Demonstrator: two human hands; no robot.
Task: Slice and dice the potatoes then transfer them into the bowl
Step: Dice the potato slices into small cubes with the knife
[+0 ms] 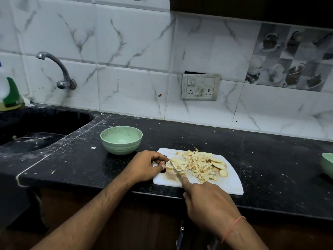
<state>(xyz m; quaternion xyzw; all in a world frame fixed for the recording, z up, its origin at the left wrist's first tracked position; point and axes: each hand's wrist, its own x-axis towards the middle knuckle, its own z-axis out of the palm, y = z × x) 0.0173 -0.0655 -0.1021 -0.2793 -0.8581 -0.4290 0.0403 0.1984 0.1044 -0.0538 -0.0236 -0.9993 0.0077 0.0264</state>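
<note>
A white cutting board (228, 183) lies on the black counter with a heap of diced potato (196, 165) and a few round potato slices (220, 168) at its right side. My left hand (146, 166) rests at the board's left end, its fingers curled on a small potato piece (168, 167). My right hand (207, 201) grips a knife (175, 171), forefinger along the blade's back, the tip pointing toward my left fingers. A pale green bowl (121, 139) stands behind the board's left corner, empty as far as I can see.
A black sink (34, 139) lies at the left under a wall tap (59, 71), with a green-and-white bottle (9, 92) beside it. A second green bowl (328, 166) peeks in at the right edge. A socket panel (200, 86) sits on the tiled wall.
</note>
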